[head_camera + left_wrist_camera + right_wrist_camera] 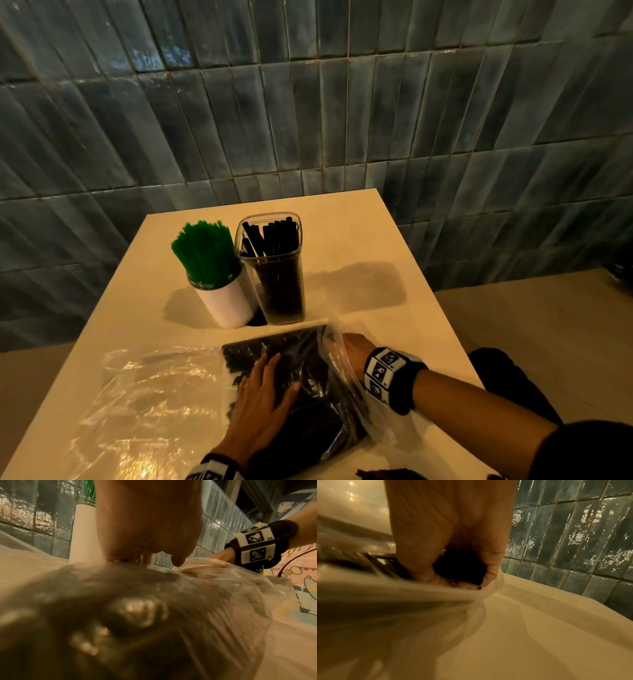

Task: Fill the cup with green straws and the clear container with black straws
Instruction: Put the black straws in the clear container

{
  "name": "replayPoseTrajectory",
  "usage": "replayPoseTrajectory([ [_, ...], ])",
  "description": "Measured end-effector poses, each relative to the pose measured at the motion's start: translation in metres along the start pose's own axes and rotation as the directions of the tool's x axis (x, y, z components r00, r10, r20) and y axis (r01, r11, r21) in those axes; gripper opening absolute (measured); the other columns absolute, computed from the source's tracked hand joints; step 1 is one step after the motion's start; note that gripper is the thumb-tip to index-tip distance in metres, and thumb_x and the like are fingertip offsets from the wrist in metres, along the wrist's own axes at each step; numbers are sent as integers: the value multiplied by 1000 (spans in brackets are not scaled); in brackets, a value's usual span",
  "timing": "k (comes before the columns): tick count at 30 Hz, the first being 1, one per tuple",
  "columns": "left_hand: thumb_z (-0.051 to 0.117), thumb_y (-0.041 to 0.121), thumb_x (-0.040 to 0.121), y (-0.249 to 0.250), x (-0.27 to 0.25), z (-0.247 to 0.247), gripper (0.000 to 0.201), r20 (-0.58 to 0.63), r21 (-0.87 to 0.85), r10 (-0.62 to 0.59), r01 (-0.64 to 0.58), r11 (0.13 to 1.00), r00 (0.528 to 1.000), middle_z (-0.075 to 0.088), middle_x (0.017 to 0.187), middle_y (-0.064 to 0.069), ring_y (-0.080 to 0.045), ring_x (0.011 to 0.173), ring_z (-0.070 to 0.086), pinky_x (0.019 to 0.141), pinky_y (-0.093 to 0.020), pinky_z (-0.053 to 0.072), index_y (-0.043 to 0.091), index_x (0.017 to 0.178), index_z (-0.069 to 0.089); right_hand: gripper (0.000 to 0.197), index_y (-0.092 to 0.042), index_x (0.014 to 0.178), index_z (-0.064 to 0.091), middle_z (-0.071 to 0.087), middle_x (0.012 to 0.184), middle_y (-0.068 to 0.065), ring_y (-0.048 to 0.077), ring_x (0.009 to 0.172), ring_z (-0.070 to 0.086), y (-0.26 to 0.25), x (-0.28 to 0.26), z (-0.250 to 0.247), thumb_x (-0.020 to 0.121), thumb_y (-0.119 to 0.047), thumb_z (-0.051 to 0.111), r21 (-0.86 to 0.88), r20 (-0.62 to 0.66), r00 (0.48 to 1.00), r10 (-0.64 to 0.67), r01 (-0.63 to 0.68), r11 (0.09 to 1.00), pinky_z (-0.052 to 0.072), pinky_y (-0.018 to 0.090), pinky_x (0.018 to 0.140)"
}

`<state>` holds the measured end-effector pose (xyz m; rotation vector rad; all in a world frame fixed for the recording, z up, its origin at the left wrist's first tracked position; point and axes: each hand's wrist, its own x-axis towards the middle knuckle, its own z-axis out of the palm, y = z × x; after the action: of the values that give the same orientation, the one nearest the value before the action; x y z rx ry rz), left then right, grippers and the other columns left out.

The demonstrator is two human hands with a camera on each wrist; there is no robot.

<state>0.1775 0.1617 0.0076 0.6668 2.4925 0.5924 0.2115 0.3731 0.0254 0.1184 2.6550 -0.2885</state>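
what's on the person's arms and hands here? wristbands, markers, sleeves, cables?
Both forearms are bare. The right hand wrist carries a black band with white blocks printed with black square markers; a thin dark cable runs from it. The left hand wrist shows a similar black-and-white marker band, mostly cut off. A dark sleeve starts above the right elbow.
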Motion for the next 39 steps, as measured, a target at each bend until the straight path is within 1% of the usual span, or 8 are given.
replayPoseTrajectory([
  [10,33,57,93,8,-1,-5,71,47,71,-55,52,996,997,-6,158,-1,-21,145,4,115,-45,7,26,148,2,33,-10,124,50,57,116,18,35,101,57,11,-31,-23,92,-18,49,-106,9,998,-61,61,992,43,37,83],
  [13,33,59,92,6,1,-4,72,89,83,-59,51,995,994,-7,158,-2,-22,145,2,117,-44,7,25,148,3,14,-16,100,57,60,100,12,33,100,59,34,-49,-41,87,-15,51,-178,40,999,14,-6,984,46,37,83],
  [21,34,62,91,6,8,3,72,105,193,-78,57,979,991,-9,158,-5,-25,145,-2,117,-48,7,28,148,8,27,-34,114,56,54,93,-6,17,97,60,120,-137,-119,91,-24,45,-276,-53,946,321,-323,905,47,29,78],
  [26,42,78,75,41,15,-11,99,-204,144,172,-145,979,964,-15,156,-3,-23,144,-12,116,-49,5,30,147,-6,30,-37,119,52,60,112,-4,16,104,60,98,-170,-160,93,-27,41,-425,-249,906,342,-419,802,46,28,79],
  [29,45,81,70,80,19,-27,104,-380,259,511,-442,859,771,5,157,-9,-24,145,-2,112,-50,7,26,148,3,24,-33,113,53,60,104,-2,19,98,61,59,-160,-163,93,-23,44,-446,-240,945,223,-311,839,41,29,70],
  [31,53,71,73,104,19,-37,93,-371,333,594,-494,803,714,31,151,-9,-25,141,24,113,-46,15,22,146,20,22,-28,111,52,61,101,0,22,95,61,31,-150,-160,92,-19,46,-442,-233,967,102,-199,875,38,31,68],
  [35,61,38,86,112,16,-55,21,-336,69,423,-426,902,841,61,89,11,-4,81,59,81,-22,50,28,103,54,23,-27,105,52,60,99,-2,22,93,59,2,-141,-165,86,-36,58,-379,-327,940,-95,-39,924,43,32,69],
  [39,66,32,84,99,15,-55,9,-375,-265,281,-392,881,884,61,70,6,-1,57,56,54,-16,44,26,81,60,69,-39,120,51,57,109,-15,4,99,55,-4,-145,-185,59,-66,71,174,-438,893,-104,197,965,48,20,84],
])
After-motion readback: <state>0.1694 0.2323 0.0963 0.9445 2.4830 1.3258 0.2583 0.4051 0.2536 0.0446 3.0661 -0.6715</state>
